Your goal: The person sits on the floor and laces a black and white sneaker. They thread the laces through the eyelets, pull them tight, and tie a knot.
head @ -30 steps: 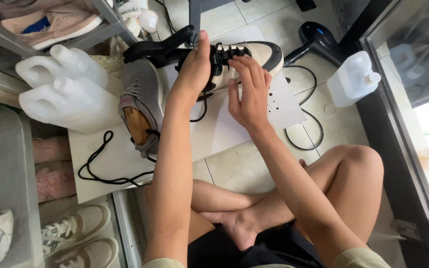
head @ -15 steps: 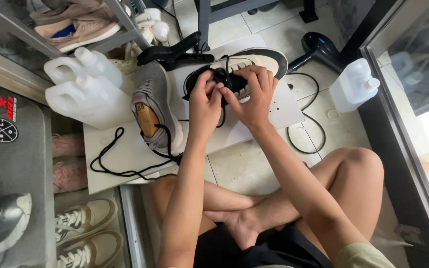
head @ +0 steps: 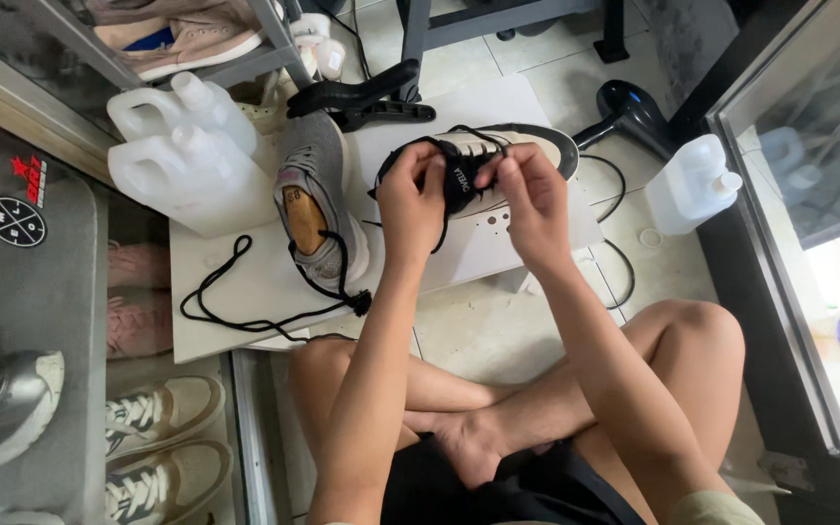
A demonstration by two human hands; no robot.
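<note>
I sit cross-legged on a tiled floor and hold a beige and black sneaker (head: 537, 146) over a low white board (head: 245, 282). My left hand (head: 410, 199) pinches the black lace (head: 410, 151) at the shoe's heel side. On the other side of the black tongue (head: 462, 180), my right hand (head: 534, 199) grips the lace too. A grey sneaker (head: 313, 190) with a wooden shoe tree inside lies on its side to the left, its loose black lace (head: 245, 311) trailing across the board.
Two white plastic jugs (head: 182, 160) stand at the board's back left, a third white jug (head: 687, 185) at the right. A black hair dryer (head: 629, 112) with its cable lies behind. Shelves at left hold pale sneakers (head: 162, 413). A glass door (head: 809, 194) is at right.
Both hands have come together on the laces at the shoe's tongue; earlier my left hand held the sneaker up at its heel. The view has shifted slightly.
</note>
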